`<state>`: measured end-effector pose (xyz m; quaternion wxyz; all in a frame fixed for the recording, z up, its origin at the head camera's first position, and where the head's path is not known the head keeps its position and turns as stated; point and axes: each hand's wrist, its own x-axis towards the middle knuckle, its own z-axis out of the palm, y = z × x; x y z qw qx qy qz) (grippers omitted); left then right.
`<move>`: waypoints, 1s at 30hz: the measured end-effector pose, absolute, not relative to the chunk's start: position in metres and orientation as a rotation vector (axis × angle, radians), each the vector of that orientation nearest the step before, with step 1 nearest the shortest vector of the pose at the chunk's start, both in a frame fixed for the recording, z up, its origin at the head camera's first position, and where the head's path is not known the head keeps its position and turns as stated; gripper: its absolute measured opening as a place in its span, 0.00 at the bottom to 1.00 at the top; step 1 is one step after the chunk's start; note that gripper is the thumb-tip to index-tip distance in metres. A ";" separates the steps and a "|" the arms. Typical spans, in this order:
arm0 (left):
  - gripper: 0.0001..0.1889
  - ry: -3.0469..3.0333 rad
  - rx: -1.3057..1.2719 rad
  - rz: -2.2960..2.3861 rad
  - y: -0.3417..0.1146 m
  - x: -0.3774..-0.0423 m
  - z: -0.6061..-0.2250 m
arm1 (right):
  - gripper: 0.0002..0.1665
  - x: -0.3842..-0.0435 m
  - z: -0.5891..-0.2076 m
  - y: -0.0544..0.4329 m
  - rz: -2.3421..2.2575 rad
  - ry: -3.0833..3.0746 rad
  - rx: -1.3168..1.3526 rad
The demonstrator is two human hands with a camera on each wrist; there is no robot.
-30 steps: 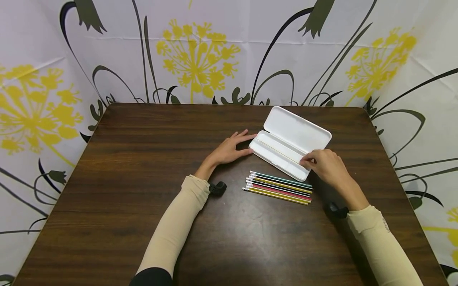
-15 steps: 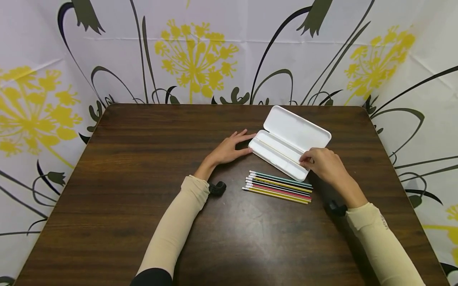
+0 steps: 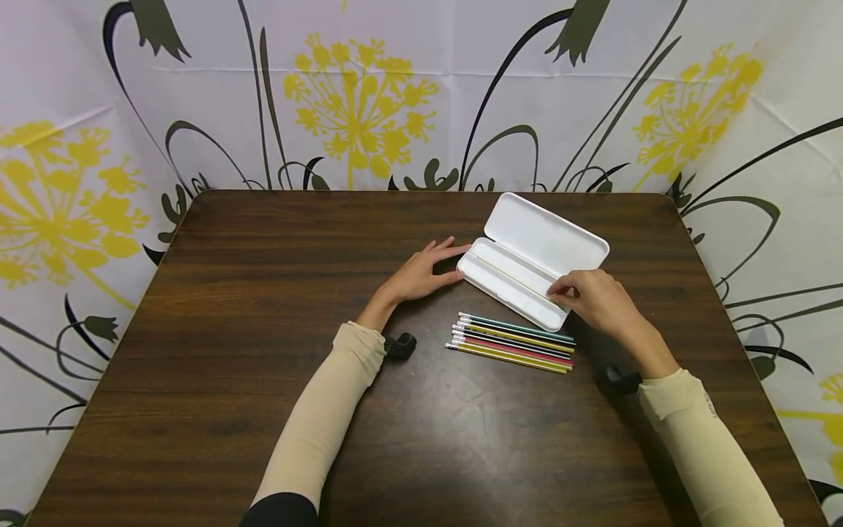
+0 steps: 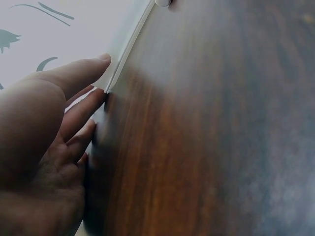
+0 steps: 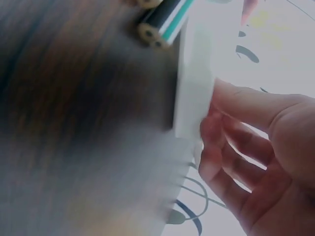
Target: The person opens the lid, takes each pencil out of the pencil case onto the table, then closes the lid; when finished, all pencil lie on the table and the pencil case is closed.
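Note:
A white hinged pencil case (image 3: 503, 286) lies with its lid (image 3: 546, 230) tipped back on the table. A thin, pale gold pencil (image 3: 507, 274) lies lengthwise inside it. My right hand (image 3: 596, 298) reaches over the case's right end, thumb and index finger pinching the pencil's near end; the fingertips are partly hidden behind the case wall in the right wrist view. My left hand (image 3: 421, 277) is at the other end, fingers extended, with thumb and index fingertips against the case's corners. Several pencils (image 3: 510, 344) in green, black, gold and red lie side by side just in front.
The dark wood table (image 3: 276, 293) reaches back to a white cloth (image 3: 395, 146) printed with yellow flowers. Black wrist cameras sit on both wrists. The pencils' unsharpened ends (image 5: 157, 39) show close to the case in the right wrist view.
My right hand has shifted slightly left and back along the case, still pinching. My left hand, the case and the pencil row hold their places.

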<state>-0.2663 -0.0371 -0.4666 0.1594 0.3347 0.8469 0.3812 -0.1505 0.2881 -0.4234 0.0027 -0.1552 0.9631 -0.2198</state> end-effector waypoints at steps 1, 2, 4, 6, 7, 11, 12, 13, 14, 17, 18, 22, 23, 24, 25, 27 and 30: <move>0.31 2.417 0.960 1.091 -0.037 -0.266 -0.467 | 0.06 -0.150 -0.423 0.289 -0.682 3.020 -0.480; 0.31 2.414 0.964 1.092 -0.036 -0.266 -0.467 | 0.06 -0.149 -0.422 0.290 -0.677 3.022 -0.480; 0.31 2.418 0.966 1.092 -0.036 -0.267 -0.467 | 0.06 -0.149 -0.421 0.291 -0.678 3.021 -0.481; 0.31 2.425 0.965 1.096 -0.036 -0.267 -0.467 | 0.06 -0.150 -0.421 0.292 -0.673 3.017 -0.492; 0.31 2.429 0.967 1.098 -0.036 -0.268 -0.466 | 0.06 -0.150 -0.420 0.292 -0.661 3.016 -0.495; 0.31 2.436 0.959 1.102 -0.036 -0.268 -0.466 | 0.07 -0.152 -0.420 0.289 -0.580 3.011 -0.472; 0.31 2.435 0.959 1.099 -0.036 -0.268 -0.466 | 0.07 -0.152 -0.420 0.288 -0.562 3.010 -0.460; 0.31 2.432 0.958 1.097 -0.036 -0.267 -0.467 | 0.07 -0.151 -0.420 0.287 -0.539 3.012 -0.452; 0.31 2.430 0.954 1.095 -0.037 -0.267 -0.467 | 0.07 -0.151 -0.420 0.286 -0.514 3.015 -0.443; 0.31 2.431 0.946 1.096 -0.037 -0.267 -0.467 | 0.06 -0.150 -0.420 0.283 -0.442 3.032 -0.431; 0.31 2.432 0.943 1.096 -0.038 -0.267 -0.467 | 0.06 -0.149 -0.420 0.282 -0.422 3.041 -0.432; 0.30 2.436 0.939 1.095 -0.038 -0.268 -0.467 | 0.04 -0.149 -0.422 0.279 -0.431 3.078 -0.414; 0.31 2.437 0.943 1.090 -0.038 -0.268 -0.468 | 0.04 -0.149 -0.423 0.279 -0.449 3.092 -0.410; 0.31 2.438 0.947 1.086 -0.038 -0.268 -0.468 | 0.04 -0.148 -0.424 0.279 -0.485 3.102 -0.402; 0.31 2.438 0.951 1.083 -0.038 -0.269 -0.469 | 0.04 -0.147 -0.425 0.279 -0.534 3.110 -0.393; 0.31 2.437 0.958 1.079 -0.037 -0.268 -0.469 | 0.04 -0.144 -0.427 0.280 -0.646 3.131 -0.370; 0.31 2.435 0.957 1.078 -0.037 -0.268 -0.469 | 0.04 -0.139 -0.430 0.284 -0.885 3.125 -0.305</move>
